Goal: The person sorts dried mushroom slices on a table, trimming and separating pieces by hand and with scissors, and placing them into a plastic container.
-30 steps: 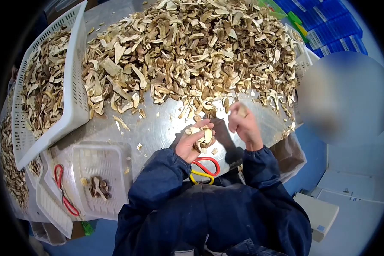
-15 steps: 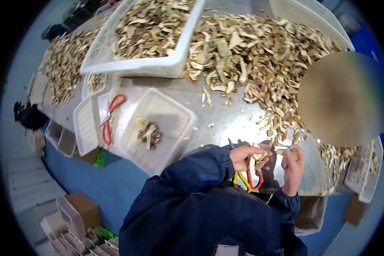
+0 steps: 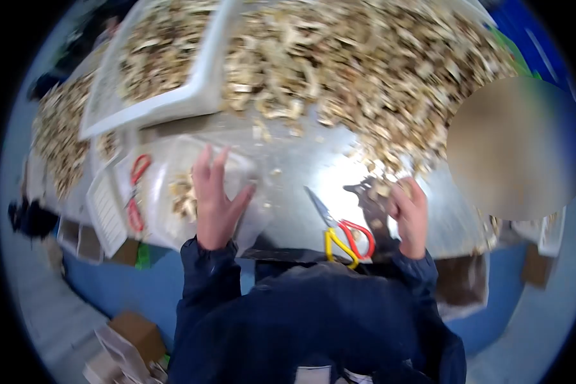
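My left hand [image 3: 216, 203] is over the white plastic tray [image 3: 246, 168] with fingers spread, nothing in them. Beside it, a small heap of dried mushroom slices [image 3: 184, 197] lies in the tray. My right hand [image 3: 412, 216] is closed, fingers curled at the near edge of the large pile of dried mushroom slices [image 3: 390, 83]; blur hides what is in its grip. Between my hands, scissors [image 3: 331, 223] with one red and one yellow handle lie on the metal table [image 3: 288, 201], blades pointing away from me.
A large white bin [image 3: 153, 114] of slices stands behind the tray. Red-handled scissors [image 3: 136, 185] and a smaller ribbed white tray [image 3: 106, 208] are at the left. Another pile of slices [image 3: 59, 131] lies further left. A round blurred patch covers the right side.
My left hand has moved left from the table's front to over the tray, and no longer holds the mushroom slices. My right hand has shifted slightly left, and the scissors are now uncovered.
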Available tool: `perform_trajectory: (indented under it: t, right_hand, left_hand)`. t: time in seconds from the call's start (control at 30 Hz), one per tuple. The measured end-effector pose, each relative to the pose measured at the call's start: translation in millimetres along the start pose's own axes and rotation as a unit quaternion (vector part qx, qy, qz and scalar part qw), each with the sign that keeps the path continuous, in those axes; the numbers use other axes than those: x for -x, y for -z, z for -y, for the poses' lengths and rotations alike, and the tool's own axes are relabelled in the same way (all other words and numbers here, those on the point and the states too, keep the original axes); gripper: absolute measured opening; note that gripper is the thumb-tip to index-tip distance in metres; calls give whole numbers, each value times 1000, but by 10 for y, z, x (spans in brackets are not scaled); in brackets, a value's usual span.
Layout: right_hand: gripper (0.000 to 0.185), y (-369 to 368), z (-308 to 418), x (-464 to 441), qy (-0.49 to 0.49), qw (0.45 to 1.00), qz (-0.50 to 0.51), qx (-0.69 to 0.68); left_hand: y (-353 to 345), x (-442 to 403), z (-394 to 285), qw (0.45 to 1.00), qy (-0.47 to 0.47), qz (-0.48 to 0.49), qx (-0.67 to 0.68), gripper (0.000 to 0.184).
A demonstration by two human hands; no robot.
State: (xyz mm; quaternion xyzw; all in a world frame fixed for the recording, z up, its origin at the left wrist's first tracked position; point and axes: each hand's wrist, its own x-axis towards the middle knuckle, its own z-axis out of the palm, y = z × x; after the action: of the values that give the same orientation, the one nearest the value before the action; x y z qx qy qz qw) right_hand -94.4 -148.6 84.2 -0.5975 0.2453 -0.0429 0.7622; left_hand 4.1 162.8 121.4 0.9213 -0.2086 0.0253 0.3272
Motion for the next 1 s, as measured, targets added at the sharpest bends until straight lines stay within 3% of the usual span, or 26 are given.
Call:
perform_trajectory:
  t: [0.03, 0.07, 0.1, 0.13, 0.2, 0.23, 0.33, 0.53, 0.7, 0.73, 0.83, 0.93, 1.0]
  right_hand:
    - [13, 26, 22, 43, -10, 1000, 0, 13]
    - [13, 47, 39, 85, -22, 999, 7, 25]
    - [11, 36, 61, 138, -25, 999, 21, 15]
    - [10, 6, 67, 194, -28, 999, 40, 4]
    - [8, -1, 40, 281, -23, 995, 61, 78]
    - [8, -19, 82, 327, -33, 993, 52, 103]
    - [9, 130, 6, 387, -45, 989, 68, 119]
    - [11, 245, 0, 379, -58, 994, 54, 81]
    - [10, 254, -150, 296, -2, 981, 60, 184]
    - [10, 250, -146, 283, 5, 978, 63, 199]
    - [8, 261, -121, 257, -115, 985, 84, 97]
    - [10, 233, -117, 228, -147, 987, 54, -35]
    - [11, 270, -159, 211, -95, 994, -35, 41]
  left_hand:
    - [-127, -13, -117, 998, -46, 19, -26, 63]
    - [-342, -4, -261, 981, -3, 110, 159, 61]
    - [-578, 21, -468, 924, 45, 195, 327, 58]
    - [-766, 49, -633, 830, 97, 273, 477, 56]
    - [-1080, 14, -823, 831, 41, 349, 432, 45]
    - [-1212, 30, -931, 826, 78, 328, 451, 30]
    - [-1344, -101, -989, 849, 42, 349, 394, 20]
    - [-1479, -230, -947, 842, 32, 396, 365, 20]
    - [-1493, -267, -937, 834, -12, 425, 350, 15]
    - [-1501, -271, -916, 817, 2, 438, 375, 15]
    - [-1569, -273, -813, 752, 46, 482, 447, 16]
    - [-1606, -283, -712, 684, 97, 511, 511, 16]
    - [-1620, -279, -734, 661, 124, 496, 550, 13]
